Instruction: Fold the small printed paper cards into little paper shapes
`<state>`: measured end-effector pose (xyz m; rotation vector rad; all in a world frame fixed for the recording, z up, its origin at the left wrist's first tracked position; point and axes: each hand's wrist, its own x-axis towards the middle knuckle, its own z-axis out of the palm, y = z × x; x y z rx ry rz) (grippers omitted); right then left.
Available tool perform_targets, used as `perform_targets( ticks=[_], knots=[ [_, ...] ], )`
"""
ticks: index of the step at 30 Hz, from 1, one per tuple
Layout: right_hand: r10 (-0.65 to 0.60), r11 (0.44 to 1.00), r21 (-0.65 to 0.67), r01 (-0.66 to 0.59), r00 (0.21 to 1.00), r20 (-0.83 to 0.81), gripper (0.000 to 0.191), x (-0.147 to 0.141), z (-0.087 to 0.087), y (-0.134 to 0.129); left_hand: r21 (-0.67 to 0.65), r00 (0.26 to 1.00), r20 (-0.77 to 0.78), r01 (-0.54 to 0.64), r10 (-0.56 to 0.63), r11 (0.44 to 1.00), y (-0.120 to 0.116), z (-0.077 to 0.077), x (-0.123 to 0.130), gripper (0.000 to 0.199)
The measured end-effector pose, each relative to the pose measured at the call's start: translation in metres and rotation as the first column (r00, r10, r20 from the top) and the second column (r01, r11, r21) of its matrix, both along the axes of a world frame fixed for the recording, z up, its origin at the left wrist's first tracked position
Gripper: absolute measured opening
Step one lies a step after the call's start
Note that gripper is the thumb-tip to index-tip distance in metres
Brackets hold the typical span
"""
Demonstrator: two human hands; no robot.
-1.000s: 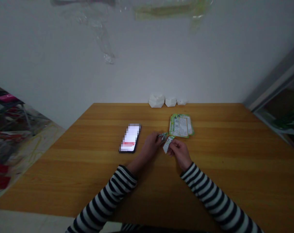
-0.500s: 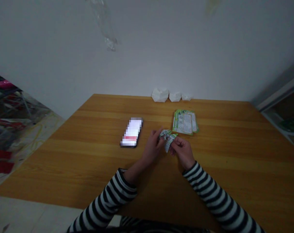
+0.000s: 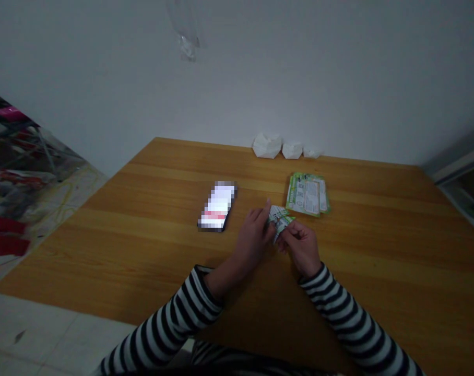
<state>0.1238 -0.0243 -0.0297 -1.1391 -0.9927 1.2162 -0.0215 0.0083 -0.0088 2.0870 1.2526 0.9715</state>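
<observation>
Between my two hands is a small folded piece of printed green-and-white paper (image 3: 279, 216). My left hand (image 3: 254, 233) grips its left side, with the index finger pointing up along the edge. On the right, the thumb and fingers of my right hand (image 3: 301, 245) pinch the paper's lower right part. My fingers hide some of the folds. Just beyond the paper lies a stack of green-and-white printed sheets (image 3: 305, 194), slightly fanned. A phone (image 3: 218, 206) with a lit, blurred-out screen rests on the table to the left of my hands.
The wooden table (image 3: 143, 209) reaches back to a pale wall. Three white folded paper pieces (image 3: 267, 145) stand along its far edge. Clutter with red items (image 3: 6, 235) sits on the floor at left, and a shelf-like frame (image 3: 462, 172) stands at right.
The view has shifted, so the table items sit a little further right. My left hand has turned over the paper's left side, its index finger now raised. Both hands keep hold of the paper.
</observation>
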Motion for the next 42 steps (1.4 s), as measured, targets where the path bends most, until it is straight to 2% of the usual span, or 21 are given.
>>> perform_targets(
  ticks=[12, 18, 25, 31, 36, 42],
  knots=[
    [0.014, 0.999, 0.045, -0.010, 0.996, -0.089, 0.019, 0.003, -0.002, 0.000, 0.069, 0.999, 0.024, -0.028, 0.026, 0.997, -0.005, 0.004, 0.000, 0.056],
    [-0.011, 0.998, 0.057, 0.015, 0.998, -0.059, 0.019, 0.000, 0.001, -0.002, 0.091, 0.997, 0.041, -0.061, 0.058, 0.994, -0.005, 0.005, 0.001, 0.055],
    [-0.047, 0.997, 0.062, 0.048, 0.999, -0.013, 0.017, 0.000, 0.004, -0.003, 0.147, 0.998, 0.055, -0.049, 0.041, 0.988, -0.008, 0.006, 0.003, 0.056],
    [-0.120, 0.990, 0.079, 0.115, 0.991, 0.063, 0.018, -0.005, 0.009, -0.006, 0.213, 0.999, -0.027, -0.037, 0.044, 0.976, -0.008, 0.004, 0.005, 0.060],
    [-0.196, 0.980, 0.048, 0.192, 0.976, 0.097, 0.021, -0.009, 0.009, -0.007, 0.136, 0.998, -0.036, -0.046, 0.051, 0.990, -0.014, 0.002, 0.011, 0.060],
    [-0.175, 0.985, 0.035, 0.172, 0.978, 0.113, 0.015, -0.005, 0.003, -0.002, -0.009, 0.994, -0.052, 0.091, -0.092, 0.996, -0.018, 0.005, 0.011, 0.055]
  ],
)
